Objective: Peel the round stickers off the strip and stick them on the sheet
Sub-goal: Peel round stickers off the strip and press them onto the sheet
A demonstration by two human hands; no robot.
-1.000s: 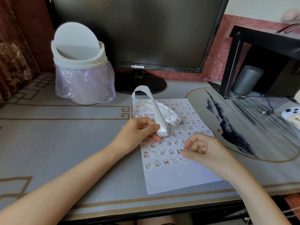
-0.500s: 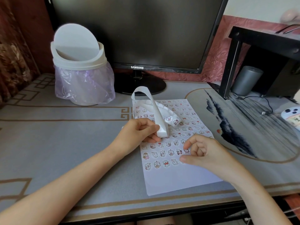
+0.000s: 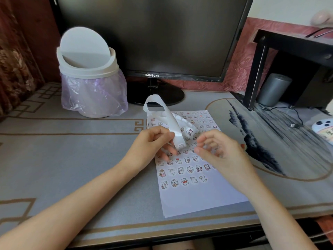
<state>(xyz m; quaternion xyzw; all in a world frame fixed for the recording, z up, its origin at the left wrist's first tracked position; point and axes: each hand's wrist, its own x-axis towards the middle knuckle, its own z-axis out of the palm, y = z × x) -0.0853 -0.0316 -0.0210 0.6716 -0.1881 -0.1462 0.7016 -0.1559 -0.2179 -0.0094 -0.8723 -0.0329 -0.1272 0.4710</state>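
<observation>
A white sheet point(image 3: 201, 199) lies on the desk, covered in rows of round cartoon stickers point(image 3: 184, 170). A long white strip point(image 3: 173, 123) curls up in a loop above the sheet's far left corner, and a sticker point(image 3: 189, 132) shows on it. My left hand point(image 3: 153, 145) pinches the strip near its lower end between thumb and fingers. My right hand point(image 3: 219, 152) hovers just right of the strip, above the sheet, with fingers loosely curled and blurred; I see nothing held in it.
A white swing-lid bin point(image 3: 90, 78) with a purple bag stands at the back left. A Samsung monitor point(image 3: 149, 37) stands behind the sheet. A black shelf point(image 3: 288, 51), a grey cylinder point(image 3: 273, 89), a cable point(image 3: 293, 123) and a phone point(image 3: 324, 127) are on the right.
My right hand has lifted off the bottom rows of the sheet and moved up towards the strip. My left hand has raised the strip a little.
</observation>
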